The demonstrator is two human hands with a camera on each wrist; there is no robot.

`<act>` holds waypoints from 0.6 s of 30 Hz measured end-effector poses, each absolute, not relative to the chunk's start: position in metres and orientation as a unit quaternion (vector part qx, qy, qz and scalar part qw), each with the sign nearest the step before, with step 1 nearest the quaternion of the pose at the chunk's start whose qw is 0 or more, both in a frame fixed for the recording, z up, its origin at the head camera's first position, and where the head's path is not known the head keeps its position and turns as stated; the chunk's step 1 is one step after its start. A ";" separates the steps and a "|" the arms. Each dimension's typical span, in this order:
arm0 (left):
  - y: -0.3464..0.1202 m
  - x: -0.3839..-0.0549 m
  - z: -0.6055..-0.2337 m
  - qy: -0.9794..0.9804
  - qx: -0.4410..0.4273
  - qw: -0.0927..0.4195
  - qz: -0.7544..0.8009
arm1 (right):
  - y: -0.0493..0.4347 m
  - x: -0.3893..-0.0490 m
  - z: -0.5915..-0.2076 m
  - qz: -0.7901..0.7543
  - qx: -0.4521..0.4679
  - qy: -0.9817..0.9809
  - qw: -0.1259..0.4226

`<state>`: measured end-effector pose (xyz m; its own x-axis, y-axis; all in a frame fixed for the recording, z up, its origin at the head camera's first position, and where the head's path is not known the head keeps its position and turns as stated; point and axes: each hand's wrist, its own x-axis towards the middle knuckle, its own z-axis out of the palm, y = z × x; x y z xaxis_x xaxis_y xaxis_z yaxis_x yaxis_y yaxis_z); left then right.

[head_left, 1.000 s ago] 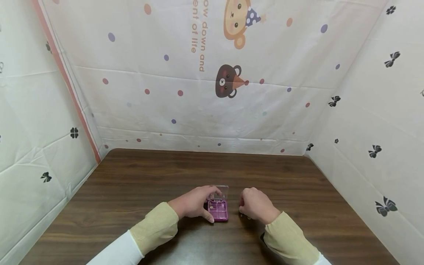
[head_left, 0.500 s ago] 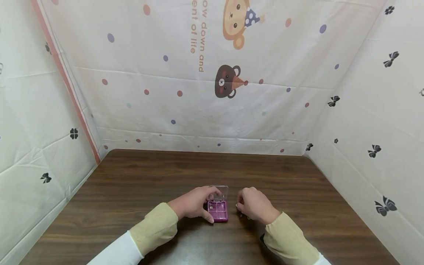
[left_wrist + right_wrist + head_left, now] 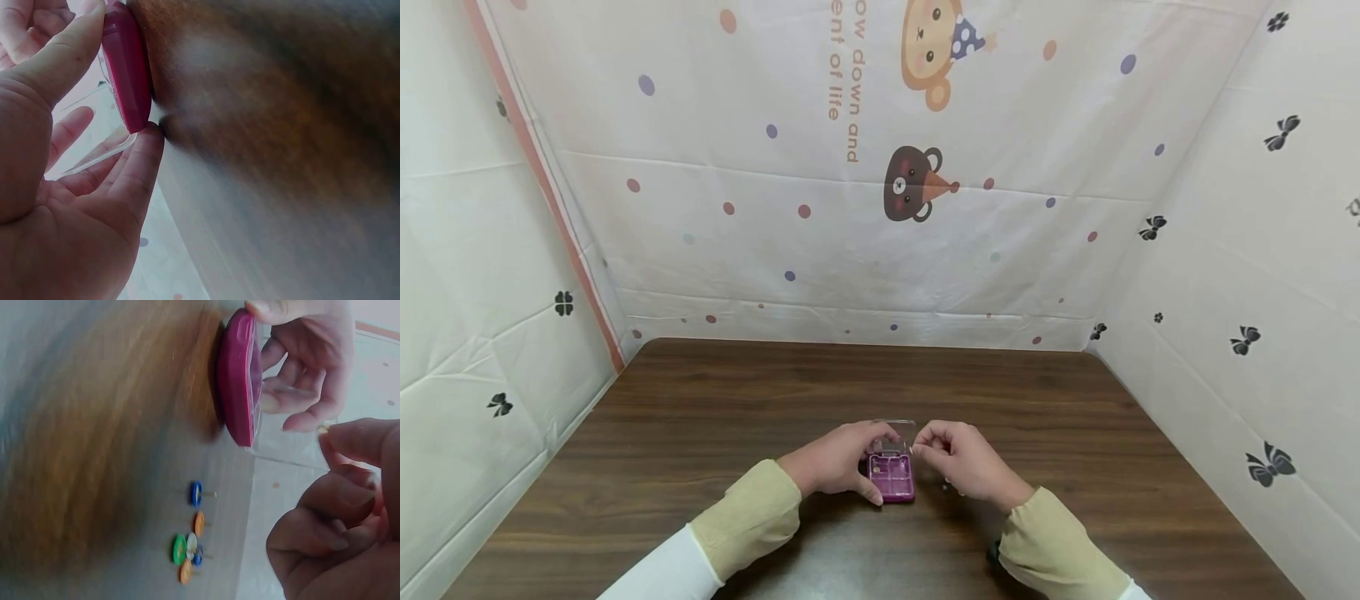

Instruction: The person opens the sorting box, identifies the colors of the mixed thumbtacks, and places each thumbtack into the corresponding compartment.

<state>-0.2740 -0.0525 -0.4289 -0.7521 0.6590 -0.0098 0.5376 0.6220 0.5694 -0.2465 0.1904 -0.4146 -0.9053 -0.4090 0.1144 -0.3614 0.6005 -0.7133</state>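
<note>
A magenta pill case (image 3: 892, 492) lies on the table with its clear lid (image 3: 895, 429) raised at the back. Its tray is split into compartments, and a small item (image 3: 877, 470) sits in the back-left one. My left hand (image 3: 835, 460) grips the case from the left, thumb at the near corner and fingers at the hinge side and lid. Just right of the lid, my right hand (image 3: 966, 464) pinches a tiny thumbtack (image 3: 324, 429) between thumb and index finger; most of it is hidden by the fingertips. The other right fingers are curled in.
Several thumbtacks lie on the table near the right hand, among them a blue one (image 3: 196, 494), a green one (image 3: 179, 549) and an orange one (image 3: 185, 572). The brown wooden table (image 3: 775, 383) meets a patterned cloth wall (image 3: 737, 250) at the back.
My right hand has lifted from the loose thumbtacks and moved left toward the case's lid, a thumbtack in its fingertips. The left hand keeps its grip on the case.
</note>
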 end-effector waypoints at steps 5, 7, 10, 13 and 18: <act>-0.053 -0.274 -0.429 0.893 0.336 0.108 0.280 | 0.186 -0.245 -0.416 -0.450 -0.197 0.870 0.050; -0.053 -0.274 -0.429 0.892 0.338 0.107 0.280 | 0.184 -0.244 -0.417 -0.484 -0.181 0.854 0.066; -0.053 -0.275 -0.430 0.891 0.340 0.106 0.281 | 0.181 -0.243 -0.419 -0.546 -0.157 0.818 0.093; -0.053 -0.275 -0.430 0.890 0.338 0.108 0.285 | 0.177 -0.241 -0.422 -0.610 -0.140 0.770 0.123; -0.053 -0.274 -0.430 0.890 0.332 0.115 0.290 | 0.172 -0.237 -0.427 -0.712 -0.150 0.666 0.167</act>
